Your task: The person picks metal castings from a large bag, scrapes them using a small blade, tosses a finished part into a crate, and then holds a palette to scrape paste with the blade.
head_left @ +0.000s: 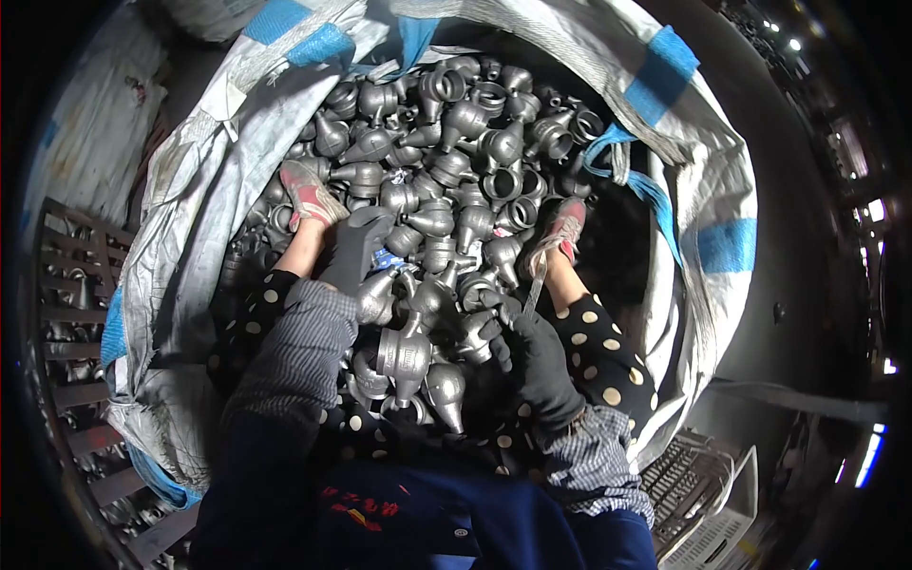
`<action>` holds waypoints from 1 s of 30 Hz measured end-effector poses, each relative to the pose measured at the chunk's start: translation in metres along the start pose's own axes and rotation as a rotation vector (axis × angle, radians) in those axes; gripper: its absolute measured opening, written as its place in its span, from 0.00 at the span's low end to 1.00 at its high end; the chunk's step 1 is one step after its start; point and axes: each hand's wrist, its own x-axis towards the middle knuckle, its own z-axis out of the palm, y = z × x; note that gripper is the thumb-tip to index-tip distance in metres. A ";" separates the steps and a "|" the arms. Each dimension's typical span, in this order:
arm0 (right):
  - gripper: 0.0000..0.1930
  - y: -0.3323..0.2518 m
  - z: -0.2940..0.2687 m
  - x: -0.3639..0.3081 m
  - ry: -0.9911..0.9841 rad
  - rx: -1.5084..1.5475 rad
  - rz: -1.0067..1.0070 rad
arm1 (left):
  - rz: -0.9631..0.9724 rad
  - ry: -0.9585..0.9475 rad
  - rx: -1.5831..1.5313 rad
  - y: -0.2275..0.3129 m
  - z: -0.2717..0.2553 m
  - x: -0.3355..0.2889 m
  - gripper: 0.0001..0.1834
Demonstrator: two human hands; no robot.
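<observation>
A heap of grey metal bulb-shaped fittings (460,220), with round collars and tapered necks, lies in a big white woven sack (195,209). My left hand (361,245), in a dark grey glove, is low over the heap next to my left shoe (309,190). Its fingertips point down and are hidden. On the right, my right hand (543,356) is gloved too. A thin flat grey strip (536,287) stands up from between its thumb and fingers. Its other fingers are bent beside a fitting (473,340); whether they touch it I cannot tell. Loose fittings (407,356) lie between my forearms.
My right shoe (564,228) is on the heap's right side. Blue straps (655,195) hang inside the sack's right wall. Outside stand a slatted metal rack (71,313) at the left and a white plastic crate (712,527) at the lower right.
</observation>
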 end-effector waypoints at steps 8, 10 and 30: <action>0.19 -0.014 0.022 0.010 0.022 0.103 0.192 | 0.204 -0.010 0.540 -0.084 -0.037 0.134 0.20; 0.19 -0.017 0.022 0.010 0.063 0.109 0.232 | 0.245 -0.019 0.758 -0.095 -0.026 0.153 0.22; 0.18 -0.017 0.017 0.016 0.140 0.066 0.187 | 0.317 -0.056 0.643 -0.055 -0.009 0.125 0.15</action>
